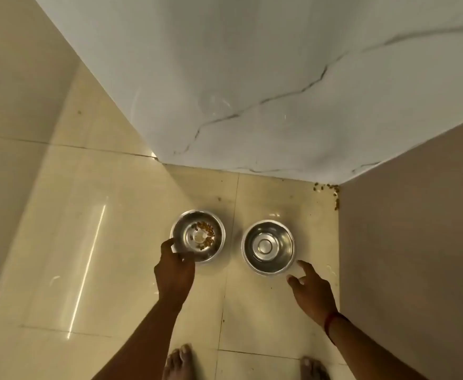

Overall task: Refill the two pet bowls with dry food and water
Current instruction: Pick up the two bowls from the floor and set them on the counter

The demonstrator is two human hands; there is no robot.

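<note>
Two steel pet bowls stand side by side on the cream tiled floor near a wall corner. The left bowl (198,235) has a few brown kibble pieces in it. My left hand (174,271) grips its near-left rim with thumb and fingers. The right bowl (268,246) holds no food; whether any water is in it I cannot tell. My right hand (311,290) hovers just right of and below that bowl, fingers spread, fingertips close to its rim but apart from it.
A white marbled wall (252,91) rises behind the bowls and a beige wall (411,256) closes the right side. Spilled kibble (330,192) lies in the corner. My bare feet (179,363) stand at the bottom edge. Floor tiles extend to the left.
</note>
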